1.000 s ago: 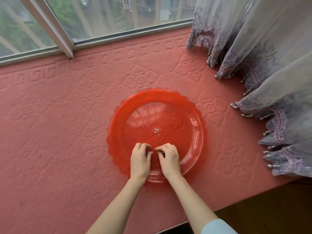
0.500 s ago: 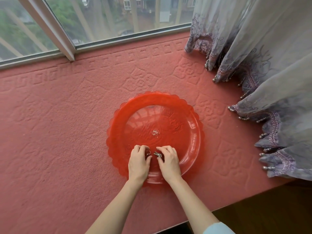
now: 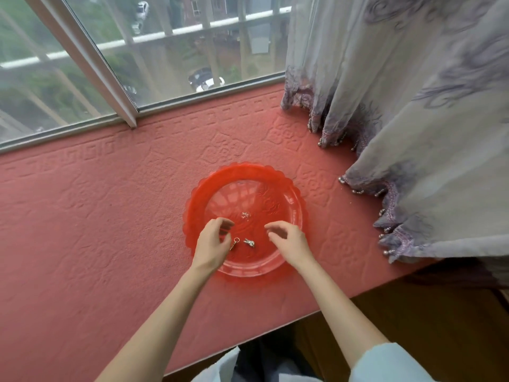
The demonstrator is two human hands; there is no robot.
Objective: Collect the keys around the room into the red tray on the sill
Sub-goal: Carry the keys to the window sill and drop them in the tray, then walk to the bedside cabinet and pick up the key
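Observation:
A round red tray point(image 3: 296, 199) with a scalloped rim lies on the red carpeted sill point(image 3: 96, 216). Inside it rest a small silver key point(image 3: 249, 242), a key on a ring point(image 3: 234, 243) and a small metal piece point(image 3: 245, 215) nearer the middle. My left hand point(image 3: 213, 245) hovers over the tray's near left side, fingers curled and apart, holding nothing. My right hand point(image 3: 289, 241) hovers over the near right side, fingers loosely spread and empty. The two keys lie between my hands.
A grey-purple curtain point(image 3: 413, 133) with beaded hem drapes onto the sill at the right. The window point(image 3: 165, 51) and its frame point(image 3: 91, 67) run along the back. The sill's front edge drops to a dark wooden floor point(image 3: 427, 326) at lower right.
My hands were together, pinching the keys over the tray's near side. Now they have parted and lifted, and the two keys lie loose in the tray. The view tilted up.

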